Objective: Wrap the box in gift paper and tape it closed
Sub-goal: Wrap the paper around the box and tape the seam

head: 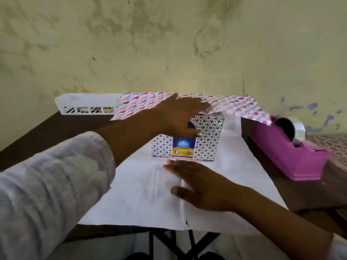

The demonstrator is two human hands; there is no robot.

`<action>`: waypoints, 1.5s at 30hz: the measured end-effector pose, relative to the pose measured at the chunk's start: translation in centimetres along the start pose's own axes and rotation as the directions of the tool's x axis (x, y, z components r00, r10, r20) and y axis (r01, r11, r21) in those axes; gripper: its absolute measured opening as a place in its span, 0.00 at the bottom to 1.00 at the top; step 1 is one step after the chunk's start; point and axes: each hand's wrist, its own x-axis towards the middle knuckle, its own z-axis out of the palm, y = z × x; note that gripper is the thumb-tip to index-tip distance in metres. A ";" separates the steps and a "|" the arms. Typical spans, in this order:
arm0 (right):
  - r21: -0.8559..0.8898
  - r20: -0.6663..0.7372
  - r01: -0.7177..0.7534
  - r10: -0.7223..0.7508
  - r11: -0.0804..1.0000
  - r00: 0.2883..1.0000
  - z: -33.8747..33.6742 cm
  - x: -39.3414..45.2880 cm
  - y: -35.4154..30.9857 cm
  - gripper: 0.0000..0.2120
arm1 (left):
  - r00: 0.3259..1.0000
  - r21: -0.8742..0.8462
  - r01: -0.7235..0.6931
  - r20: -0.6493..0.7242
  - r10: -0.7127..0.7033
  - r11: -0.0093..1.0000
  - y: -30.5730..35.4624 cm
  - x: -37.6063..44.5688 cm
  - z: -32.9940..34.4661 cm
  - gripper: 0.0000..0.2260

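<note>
Your left hand [180,117] lies over the top of the box [187,139], fingers straight and close together, pressing the far flap of the paper [234,106] down onto the lid; the thumb hangs over the box's near face. Your right hand [201,186] rests flat on the white underside of the paper just in front of the box, fingers straight, holding nothing. The box stands upright in the middle of the sheet, its near face uncovered. The heart-printed flap drapes over the box's top and spreads to the right. A pink dispenser [289,152] sits on the table [47,132] at right, a white tray [88,105] at the back left.
</note>
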 end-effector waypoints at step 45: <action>-0.325 -0.633 -0.080 -0.153 0.942 0.759 -7.9 0.5 3.6 0.25 | 0.907 -0.088 0.341 -0.230 -0.352 0.936 2.5 -0.1 2.6 0.29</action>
